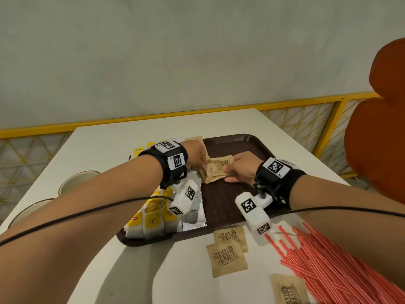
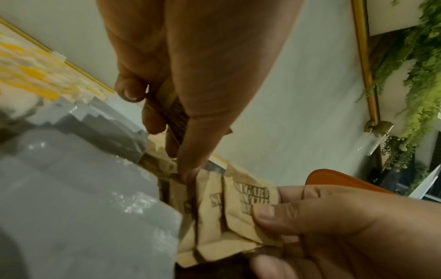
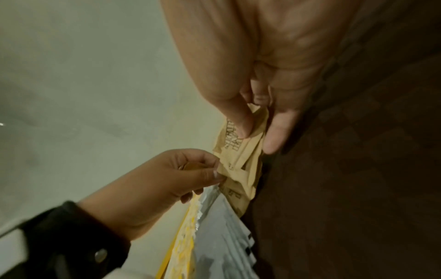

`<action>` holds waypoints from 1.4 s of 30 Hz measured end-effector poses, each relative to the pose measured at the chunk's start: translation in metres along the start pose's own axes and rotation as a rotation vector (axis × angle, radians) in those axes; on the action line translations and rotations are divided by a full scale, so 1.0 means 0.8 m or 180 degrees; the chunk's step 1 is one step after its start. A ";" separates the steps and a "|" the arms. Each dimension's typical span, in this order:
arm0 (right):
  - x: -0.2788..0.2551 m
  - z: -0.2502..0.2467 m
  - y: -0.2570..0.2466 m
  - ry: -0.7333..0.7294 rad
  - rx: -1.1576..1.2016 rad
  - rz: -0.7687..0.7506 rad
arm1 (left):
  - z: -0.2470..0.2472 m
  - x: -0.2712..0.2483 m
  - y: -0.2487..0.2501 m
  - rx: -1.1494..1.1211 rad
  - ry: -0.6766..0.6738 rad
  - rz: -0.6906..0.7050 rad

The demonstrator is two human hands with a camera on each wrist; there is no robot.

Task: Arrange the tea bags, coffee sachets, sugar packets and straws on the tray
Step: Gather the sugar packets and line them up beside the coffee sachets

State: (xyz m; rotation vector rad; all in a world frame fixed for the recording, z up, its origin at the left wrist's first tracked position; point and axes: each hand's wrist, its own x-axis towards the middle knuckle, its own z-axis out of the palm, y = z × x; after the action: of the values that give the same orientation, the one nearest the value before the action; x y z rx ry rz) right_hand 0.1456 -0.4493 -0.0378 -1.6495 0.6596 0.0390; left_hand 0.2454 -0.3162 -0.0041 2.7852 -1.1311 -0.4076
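The right hand [image 1: 240, 167] pinches the near edge of a fanned bunch of brown sugar packets [image 1: 215, 170] between thumb and fingers, while the left hand [image 1: 198, 155] pinches the far-left packets of the same bunch, both over the brown tray [image 1: 249, 145]. On the tray's left side lie silver coffee sachets [image 1: 195, 212] and yellow tea bags [image 1: 151, 218]. Off the tray's near edge, three more sugar packets [image 1: 226, 258] lie on the white table [image 1: 114, 145], with red-striped straws [image 1: 324, 262] to their right.
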 end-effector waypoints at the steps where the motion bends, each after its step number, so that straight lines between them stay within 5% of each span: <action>1: 0.005 0.001 0.003 0.0027 -0.0275 -0.0021 | 0.001 0.003 -0.002 0.0061 -0.0021 -0.0014; 4: 0.012 0.003 0.008 -0.0031 -0.1044 -0.0152 | 0.003 0.008 -0.005 0.0155 -0.0051 -0.0012; 10: 0.008 0.009 0.004 -0.0136 -0.1311 -0.0341 | 0.002 0.010 -0.002 0.0327 -0.0061 0.0054; 25: -0.009 -0.004 -0.001 -0.0477 -0.1167 -0.0215 | -0.008 -0.003 -0.009 0.0199 0.0045 -0.0007; 42: -0.009 0.003 0.007 0.0025 -0.0871 -0.0333 | -0.005 -0.015 -0.003 0.0113 -0.0007 -0.0001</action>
State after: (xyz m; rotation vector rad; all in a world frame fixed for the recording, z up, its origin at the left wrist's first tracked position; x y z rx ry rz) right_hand 0.1376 -0.4448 -0.0407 -1.9465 0.5923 0.0487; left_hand 0.2400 -0.3061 0.0019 2.8160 -1.1498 -0.3945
